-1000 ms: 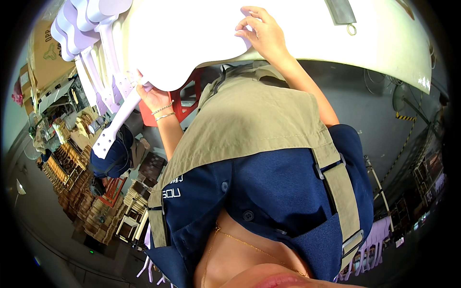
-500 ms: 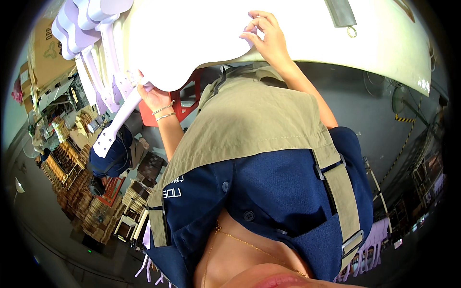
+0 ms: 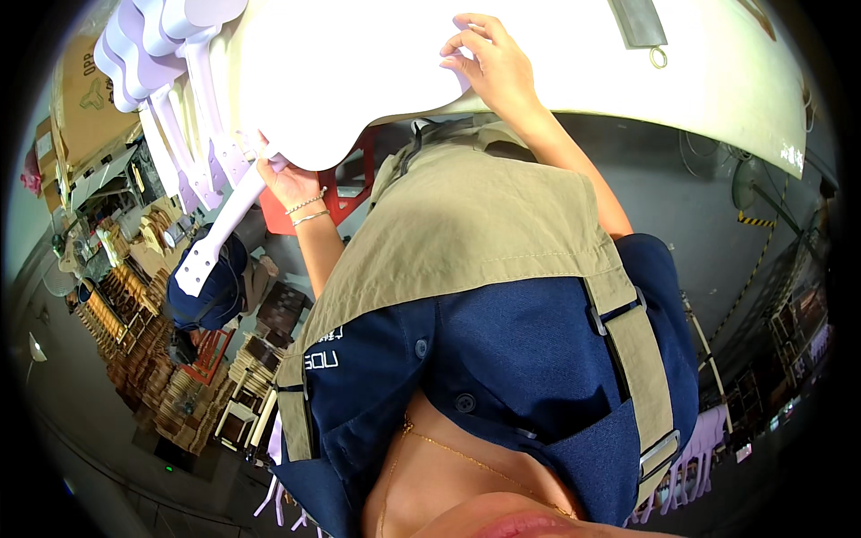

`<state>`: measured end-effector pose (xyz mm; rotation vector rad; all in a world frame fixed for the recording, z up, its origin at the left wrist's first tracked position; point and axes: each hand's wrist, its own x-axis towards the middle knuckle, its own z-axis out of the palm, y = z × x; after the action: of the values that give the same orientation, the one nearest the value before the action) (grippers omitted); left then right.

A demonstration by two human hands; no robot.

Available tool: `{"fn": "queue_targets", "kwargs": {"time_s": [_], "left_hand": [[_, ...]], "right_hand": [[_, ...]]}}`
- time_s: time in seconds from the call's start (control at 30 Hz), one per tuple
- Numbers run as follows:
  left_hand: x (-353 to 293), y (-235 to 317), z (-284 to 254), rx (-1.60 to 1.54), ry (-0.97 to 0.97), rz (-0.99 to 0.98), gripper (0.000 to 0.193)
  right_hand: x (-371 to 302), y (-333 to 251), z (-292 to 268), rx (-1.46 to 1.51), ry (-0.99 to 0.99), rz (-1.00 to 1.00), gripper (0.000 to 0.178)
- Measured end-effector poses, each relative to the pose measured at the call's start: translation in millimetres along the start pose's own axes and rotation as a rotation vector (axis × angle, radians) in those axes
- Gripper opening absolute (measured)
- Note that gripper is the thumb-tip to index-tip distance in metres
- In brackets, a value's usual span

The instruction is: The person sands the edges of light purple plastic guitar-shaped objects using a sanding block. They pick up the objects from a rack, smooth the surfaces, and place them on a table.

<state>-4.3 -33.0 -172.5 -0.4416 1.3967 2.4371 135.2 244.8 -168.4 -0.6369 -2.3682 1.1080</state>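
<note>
A pale lilac, guitar-shaped instrument [image 3: 314,99] lies on the white table, its body washed out by glare. Its neck slants down to the left and ends in a headstock [image 3: 197,269] with small holes. My left hand [image 3: 291,182] is closed around the neck where it meets the body, and a bracelet and a bangle circle the wrist. Over the right-hand edge of the body is my right hand [image 3: 498,72], its fingers curled toward the thumb in a pinch. Glare hides whatever lies between those fingertips.
Several more lilac instruments [image 3: 139,58] are stacked at the upper left, beside a cardboard box [image 3: 85,99]. A grey flat piece with a ring [image 3: 639,25] lies on the table [image 3: 717,99]. A red stool [image 3: 345,193] stands below. Beyond the headstock, a person in a dark cap [image 3: 211,287] is near wooden parts.
My right hand has shifted slightly left and up along the body's edge. My left hand and the instrument stay almost in place.
</note>
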Motion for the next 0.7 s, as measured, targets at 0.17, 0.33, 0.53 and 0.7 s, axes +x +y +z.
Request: {"fn": "queue_targets", "kwargs": {"time_s": [0.17, 0.33, 0.53, 0.7], "left_hand": [[0, 0, 0, 0.023, 0.002, 0.030, 0.056], [1, -1, -2, 0.006, -0.006, 0.021, 0.057], [1, -1, -7, -0.010, -0.020, 0.006, 0.058], [0, -3, -3, 0.019, 0.026, 0.013, 0.056]], "right_hand": [[0, 0, 2, -0.035, -0.002, -0.007, 0.010], [0, -2, 0, -0.079, 0.012, -0.055, 0.010], [-4, 10, -3, 0.261, -0.009, 0.077, 0.007], [-19, 17, -9, 0.595, 0.018, 0.271, 0.007]]}}
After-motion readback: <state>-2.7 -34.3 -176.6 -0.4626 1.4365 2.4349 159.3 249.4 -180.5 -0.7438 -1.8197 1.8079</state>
